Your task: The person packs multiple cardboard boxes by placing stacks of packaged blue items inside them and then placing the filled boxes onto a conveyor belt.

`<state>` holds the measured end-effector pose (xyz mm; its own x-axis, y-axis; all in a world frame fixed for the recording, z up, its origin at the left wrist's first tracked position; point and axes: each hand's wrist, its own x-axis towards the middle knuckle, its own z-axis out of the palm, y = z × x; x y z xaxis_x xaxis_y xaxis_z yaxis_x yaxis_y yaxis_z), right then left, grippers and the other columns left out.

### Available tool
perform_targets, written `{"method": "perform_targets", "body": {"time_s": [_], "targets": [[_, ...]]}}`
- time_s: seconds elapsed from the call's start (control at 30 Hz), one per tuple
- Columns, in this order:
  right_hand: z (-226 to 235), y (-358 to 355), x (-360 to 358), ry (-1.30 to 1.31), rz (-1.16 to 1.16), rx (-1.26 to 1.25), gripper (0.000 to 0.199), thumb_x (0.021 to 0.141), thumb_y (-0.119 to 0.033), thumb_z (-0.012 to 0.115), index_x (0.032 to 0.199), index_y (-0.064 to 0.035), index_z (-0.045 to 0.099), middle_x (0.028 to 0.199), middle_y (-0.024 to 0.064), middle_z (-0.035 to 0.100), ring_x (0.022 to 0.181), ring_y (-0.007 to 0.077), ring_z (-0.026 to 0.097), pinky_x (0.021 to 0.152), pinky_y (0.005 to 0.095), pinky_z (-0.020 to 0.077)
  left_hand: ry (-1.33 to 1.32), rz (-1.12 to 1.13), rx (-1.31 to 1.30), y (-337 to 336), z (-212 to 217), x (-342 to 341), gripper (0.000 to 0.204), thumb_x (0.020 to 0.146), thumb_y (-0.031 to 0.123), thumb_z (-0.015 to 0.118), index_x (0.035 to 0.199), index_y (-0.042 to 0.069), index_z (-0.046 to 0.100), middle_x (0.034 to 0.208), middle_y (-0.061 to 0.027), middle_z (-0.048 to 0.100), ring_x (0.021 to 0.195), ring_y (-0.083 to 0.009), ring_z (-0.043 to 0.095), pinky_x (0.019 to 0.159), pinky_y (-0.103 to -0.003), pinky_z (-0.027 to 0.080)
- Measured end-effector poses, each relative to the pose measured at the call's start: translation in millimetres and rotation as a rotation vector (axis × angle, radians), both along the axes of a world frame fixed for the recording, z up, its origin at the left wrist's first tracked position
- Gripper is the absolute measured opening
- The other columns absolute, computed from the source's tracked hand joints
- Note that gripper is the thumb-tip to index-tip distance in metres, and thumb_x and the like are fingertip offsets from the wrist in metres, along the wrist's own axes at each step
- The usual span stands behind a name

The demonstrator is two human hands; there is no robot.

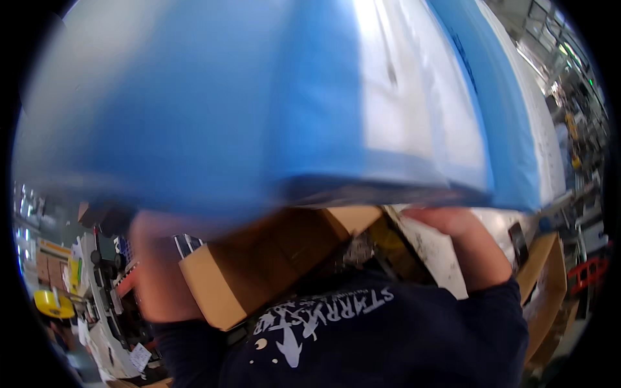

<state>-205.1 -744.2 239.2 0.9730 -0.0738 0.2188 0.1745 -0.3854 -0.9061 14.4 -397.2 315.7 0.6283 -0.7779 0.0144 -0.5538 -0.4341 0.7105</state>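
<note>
Large blue and white plastic-wrapped packages (317,90) fill the upper view, side by side and close to the camera, their left part smeared by motion. My right hand (446,220) is at their lower edge on the right, holding them from below with its fingertips partly covered. On the left my forearm (162,271) rises to the packages. My left hand is hidden behind their blurred lower edge, so its fingers do not show. Below the packages, between my arms, an open cardboard box (259,258) shows its brown inside and folded-out flaps.
A pale, worn table surface (440,252) lies beside the box. Another open carton (543,278) stands at the right. Equipment with a yellow rounded part (53,304) is at the far left, and a red frame (587,275) at the far right.
</note>
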Motion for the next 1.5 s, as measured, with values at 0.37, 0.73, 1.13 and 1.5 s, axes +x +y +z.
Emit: {"method": "perform_targets", "body": {"time_s": [0.37, 0.73, 1.13, 1.5], "targets": [[-68, 50, 18, 0.371, 0.395, 0.099, 0.044, 0.087, -0.022, 0.066, 0.125, -0.0035, 0.056, 0.107, 0.0095, 0.067, 0.095, 0.0179, 0.063, 0.085, 0.0307, 0.0492, 0.451, -0.14, 0.584, 122, -352, 39, 0.092, 0.072, 0.032, 0.077, 0.148, 0.013, 0.028, 0.132, -0.0129, 0.053, 0.118, -0.0232, 0.053, 0.093, -0.034, 0.046], [-197, -198, -239, 0.841, -1.215, -0.647, 0.049, 0.071, -0.021, 0.069, 0.117, -0.0033, 0.061, 0.111, 0.0221, 0.064, 0.103, 0.034, 0.061, 0.088, 0.0395, 0.0486, -0.559, -0.058, 0.534, 73, -334, -66, 0.076, 0.068, 0.042, 0.076, 0.134, 0.019, 0.048, 0.148, -0.0175, 0.025, 0.13, -0.041, 0.03, 0.102, -0.058, 0.029], [-217, -244, -193, 0.769, -1.173, -0.765, 0.017, 0.076, -0.014, 0.063, 0.088, -0.003, 0.069, 0.085, 0.0171, 0.068, 0.082, 0.0307, 0.066, 0.074, 0.0397, 0.052, -0.3, 0.204, 0.703, -45, -339, -39, 0.101, 0.067, 0.04, 0.079, 0.148, 0.023, 0.022, 0.134, -0.0194, 0.039, 0.121, -0.0383, 0.041, 0.096, -0.056, 0.036], [-96, 5, 80, 0.186, 0.406, -0.34, 0.023, 0.082, -0.003, 0.063, 0.105, -0.0036, 0.064, 0.096, 0.0113, 0.065, 0.088, 0.0176, 0.063, 0.075, 0.0291, 0.0517, -0.517, 0.02, 0.505, -104, -358, -60, 0.086, 0.066, 0.027, 0.078, 0.139, 0.044, 0.036, 0.153, -0.0067, 0.018, 0.138, -0.0316, 0.022, 0.098, -0.069, 0.025]]}}
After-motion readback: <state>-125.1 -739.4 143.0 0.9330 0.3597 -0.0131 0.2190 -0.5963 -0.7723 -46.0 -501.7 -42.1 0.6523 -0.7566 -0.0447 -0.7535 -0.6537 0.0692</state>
